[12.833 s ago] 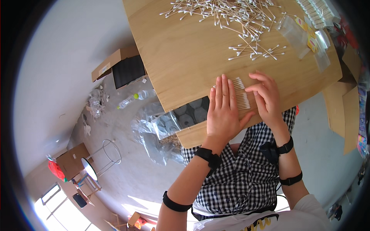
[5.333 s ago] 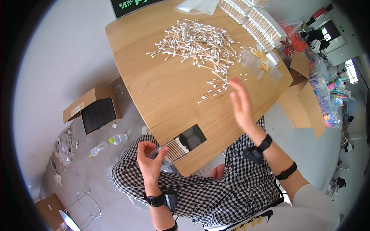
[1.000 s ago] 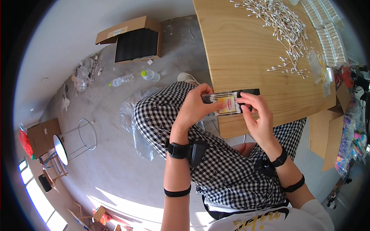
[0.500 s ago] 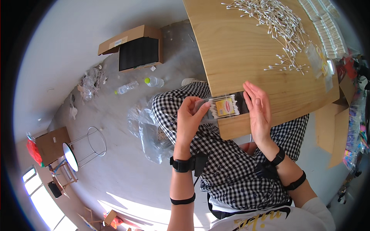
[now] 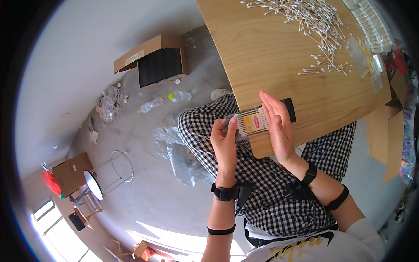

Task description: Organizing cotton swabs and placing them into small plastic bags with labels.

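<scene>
A clear packet of cotton swabs (image 5: 242, 126) with a yellow label (image 5: 252, 122) lies at the near left corner of the wooden table (image 5: 270, 56). My left hand (image 5: 224, 142) pinches the packet's left end, thumb on top. Across its right end stands my right hand (image 5: 278, 129), fingers stretched out and its edge toward the swabs, hiding that end. Past the right hand, a flat black piece (image 5: 289, 109) shows on the table; how far it runs under the packet is hidden.
Loose cotton swabs (image 5: 312, 22) are heaped at the table's far side. Clear bags with yellow labels (image 5: 364, 63) and bundled swabs (image 5: 371, 28) lie at the right. Bottles (image 5: 180, 96), a plastic bag (image 5: 181, 161) and an open carton (image 5: 150, 59) are on the floor at left.
My right hand has moved left onto the packet's right end, and the black piece now shows beyond it. My left hand still pinches the left end. The whole view has shifted slightly.
</scene>
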Tool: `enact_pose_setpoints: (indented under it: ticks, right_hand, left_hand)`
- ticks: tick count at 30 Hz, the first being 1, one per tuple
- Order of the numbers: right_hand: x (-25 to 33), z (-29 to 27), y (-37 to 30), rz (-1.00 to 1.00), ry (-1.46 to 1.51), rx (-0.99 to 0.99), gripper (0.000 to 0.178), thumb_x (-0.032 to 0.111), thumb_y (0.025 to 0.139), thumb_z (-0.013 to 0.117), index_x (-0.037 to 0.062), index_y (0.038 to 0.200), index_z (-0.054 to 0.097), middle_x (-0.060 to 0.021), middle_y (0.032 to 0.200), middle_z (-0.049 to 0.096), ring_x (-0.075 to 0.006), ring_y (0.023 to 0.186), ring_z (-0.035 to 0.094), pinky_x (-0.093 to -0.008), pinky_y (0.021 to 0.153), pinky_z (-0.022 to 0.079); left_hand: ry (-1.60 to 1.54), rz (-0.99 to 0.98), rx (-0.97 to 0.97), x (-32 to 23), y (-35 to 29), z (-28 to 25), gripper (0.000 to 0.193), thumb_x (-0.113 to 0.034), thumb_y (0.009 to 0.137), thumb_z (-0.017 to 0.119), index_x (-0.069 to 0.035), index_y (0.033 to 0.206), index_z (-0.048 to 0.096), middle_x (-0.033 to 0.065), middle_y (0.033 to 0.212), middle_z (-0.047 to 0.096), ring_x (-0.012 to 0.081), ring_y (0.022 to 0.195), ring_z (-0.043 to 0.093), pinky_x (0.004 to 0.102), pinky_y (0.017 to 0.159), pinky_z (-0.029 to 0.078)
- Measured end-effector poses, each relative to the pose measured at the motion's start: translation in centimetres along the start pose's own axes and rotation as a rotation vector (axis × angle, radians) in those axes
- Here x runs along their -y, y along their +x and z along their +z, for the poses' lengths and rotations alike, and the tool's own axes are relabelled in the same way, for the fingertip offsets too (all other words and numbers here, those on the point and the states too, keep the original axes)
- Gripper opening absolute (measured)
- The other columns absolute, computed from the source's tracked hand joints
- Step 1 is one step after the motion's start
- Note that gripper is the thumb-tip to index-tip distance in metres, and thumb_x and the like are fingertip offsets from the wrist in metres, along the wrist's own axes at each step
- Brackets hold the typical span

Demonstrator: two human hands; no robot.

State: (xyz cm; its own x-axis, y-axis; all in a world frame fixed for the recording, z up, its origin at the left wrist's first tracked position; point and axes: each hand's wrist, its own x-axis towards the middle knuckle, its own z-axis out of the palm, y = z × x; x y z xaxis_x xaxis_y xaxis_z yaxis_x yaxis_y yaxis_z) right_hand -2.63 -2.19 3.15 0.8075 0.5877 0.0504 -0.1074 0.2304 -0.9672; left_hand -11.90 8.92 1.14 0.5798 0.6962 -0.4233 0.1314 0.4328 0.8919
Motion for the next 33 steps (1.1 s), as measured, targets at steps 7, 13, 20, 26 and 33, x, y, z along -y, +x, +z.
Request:
enact_pose_setpoints:
  ticks: [7,13,20,26,33]
  right_hand:
    - [2.1,-3.5,1.6,-0.1,-0.246,-0.077,0.041,0.015,0.101,0.05,-0.0008,0.137,0.043,-0.0164,0.144,0.045,-0.0256,0.136,0.04,-0.0395,0.114,0.031]
    - [5.0,-10.9,3.9,-0.401,-0.878,0.017,0.033,-0.006,0.087,0.058,0.0041,0.119,0.059,-0.012,0.128,0.059,-0.0295,0.119,0.055,-0.0382,0.101,0.043]
    - [7.4,-17.0,4.6,-0.474,-0.996,-0.204,0.033,-0.008,0.085,0.059,0.0046,0.115,0.061,-0.011,0.122,0.061,-0.0288,0.114,0.057,-0.0362,0.096,0.045]
    - [10.3,-17.7,5.4,-0.563,-0.894,-0.442,0.029,-0.007,0.086,0.059,0.0038,0.114,0.061,-0.0122,0.118,0.062,-0.0272,0.11,0.059,-0.0345,0.096,0.045]
    - [10.3,-18.8,5.1,-0.548,-0.546,-0.486,0.028,-0.003,0.091,0.058,0.0029,0.118,0.06,-0.0095,0.121,0.062,-0.0213,0.111,0.059,-0.0332,0.095,0.046]
  left_hand:
    - [0.726,0.516,-0.157,-3.1,0.0,2.0,0.028,-0.014,0.095,0.063,0.0,0.116,0.053,0.0106,0.109,0.06,0.0214,0.099,0.056,0.0351,0.089,0.044]
    - [1.16,1.029,0.1,-5.5,0.2,7.0,0.036,-0.003,0.081,0.068,-0.005,0.115,0.056,0.0104,0.114,0.06,0.0308,0.106,0.055,0.043,0.093,0.042]
    - [0.877,0.638,0.706,-4.6,-2.8,13.9,0.041,-0.007,0.082,0.074,-0.003,0.118,0.056,0.0106,0.112,0.064,0.0292,0.104,0.06,0.0378,0.087,0.047]
    - [0.276,-0.192,1.115,-0.9,-7.8,17.8,0.057,-0.016,0.084,0.078,-0.001,0.131,0.05,0.0121,0.129,0.059,0.0205,0.116,0.058,0.0368,0.094,0.049]
    - [0.114,-0.436,1.148,0.9,-9.1,19.0,0.047,-0.009,0.088,0.072,0.002,0.128,0.049,0.0045,0.115,0.058,0.0094,0.105,0.056,0.0258,0.09,0.049]
